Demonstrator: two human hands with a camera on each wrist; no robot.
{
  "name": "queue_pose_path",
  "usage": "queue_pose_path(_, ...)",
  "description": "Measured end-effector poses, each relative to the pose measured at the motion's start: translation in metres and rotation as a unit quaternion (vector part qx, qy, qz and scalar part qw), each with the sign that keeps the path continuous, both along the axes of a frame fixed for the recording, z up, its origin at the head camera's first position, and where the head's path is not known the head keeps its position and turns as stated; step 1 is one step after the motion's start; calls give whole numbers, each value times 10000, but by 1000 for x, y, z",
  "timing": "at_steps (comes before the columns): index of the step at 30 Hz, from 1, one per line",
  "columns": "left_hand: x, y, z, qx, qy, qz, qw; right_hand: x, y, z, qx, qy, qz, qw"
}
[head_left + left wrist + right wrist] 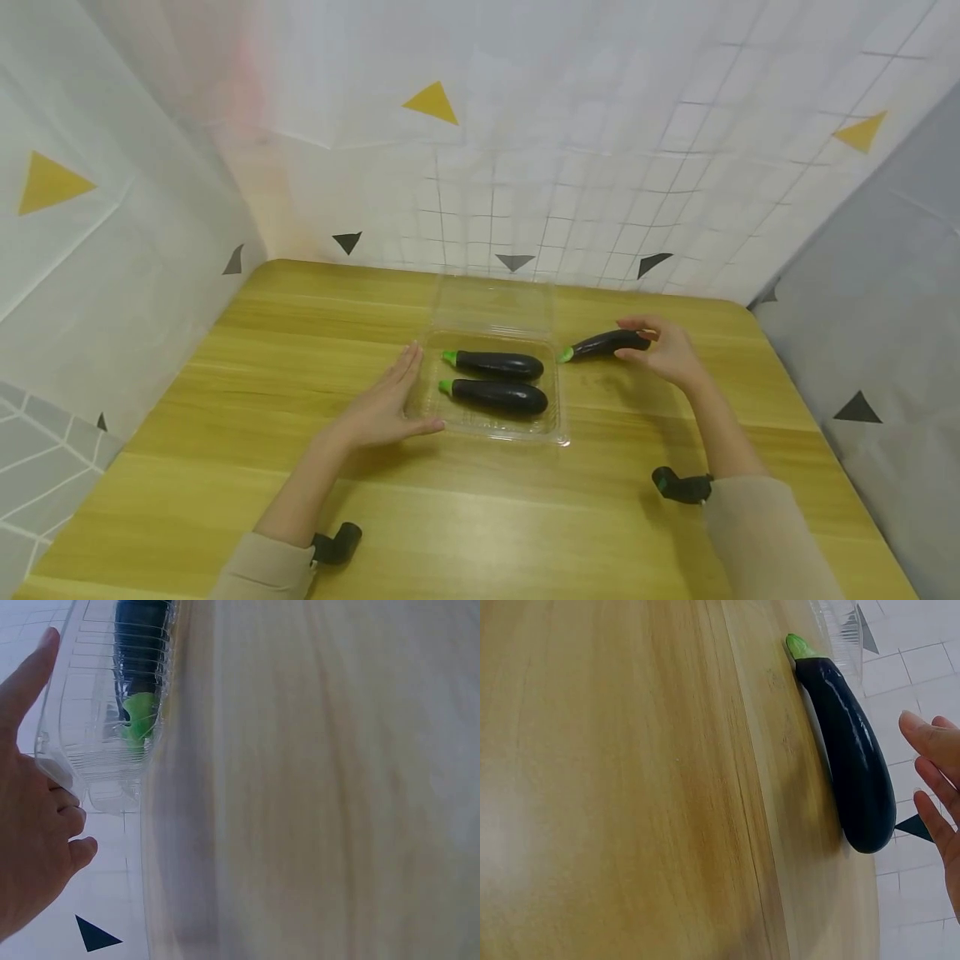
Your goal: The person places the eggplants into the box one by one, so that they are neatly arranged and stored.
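Note:
Two dark eggplants (498, 365) lie side by side in a clear plastic container (491, 434), green stems to the left. My left hand (382, 406) rests at the container's left end, fingers along that side and thumb at the near corner. The left wrist view shows the thumb against the clear wall, with a green stem (138, 720) visible through it. A third eggplant (851, 757) lies on the table right of the container, its stem pointing toward it. Over its thick end is my right hand (663, 354), thumb and fingers spread apart; the right wrist view shows a gap between them and the eggplant.
The container's clear lid (492, 304) is folded back toward the rear of the wooden table (480, 517). White sheeting (525, 108) with yellow and black triangles stands behind and at both sides. A black camera mount sits on each wrist.

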State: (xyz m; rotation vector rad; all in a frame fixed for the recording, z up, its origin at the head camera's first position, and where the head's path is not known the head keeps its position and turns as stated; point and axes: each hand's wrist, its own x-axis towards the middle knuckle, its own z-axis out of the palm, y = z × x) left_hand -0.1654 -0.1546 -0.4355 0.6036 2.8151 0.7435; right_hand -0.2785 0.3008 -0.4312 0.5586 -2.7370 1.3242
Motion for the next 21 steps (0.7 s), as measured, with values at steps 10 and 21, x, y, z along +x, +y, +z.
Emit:
queue_pose_path(10, -1, 1, 2, -87, 26, -25, 10000, -10, 5, -2, 385, -140, -45, 9992)
queue_pose_path(21, 0, 0, 2, -67, -22, 12, 10000, -18, 4, -1, 798, -266, -32, 9965)
